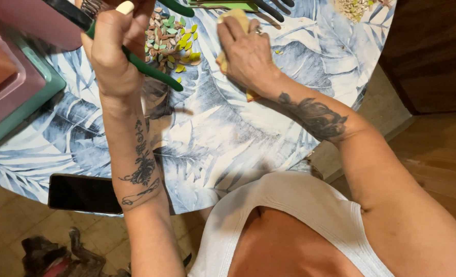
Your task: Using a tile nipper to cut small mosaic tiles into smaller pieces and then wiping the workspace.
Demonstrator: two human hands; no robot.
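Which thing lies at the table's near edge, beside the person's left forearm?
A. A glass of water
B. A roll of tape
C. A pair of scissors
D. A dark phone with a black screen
D: a dark phone lies flat on the leaf-patterned tablecloth at the near edge, just beside the left forearm, while the left hand holds green-handled pliers farther up.

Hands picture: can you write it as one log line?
left hand: grips green-handled nippers | right hand: holds yellow piece | table: tile chips
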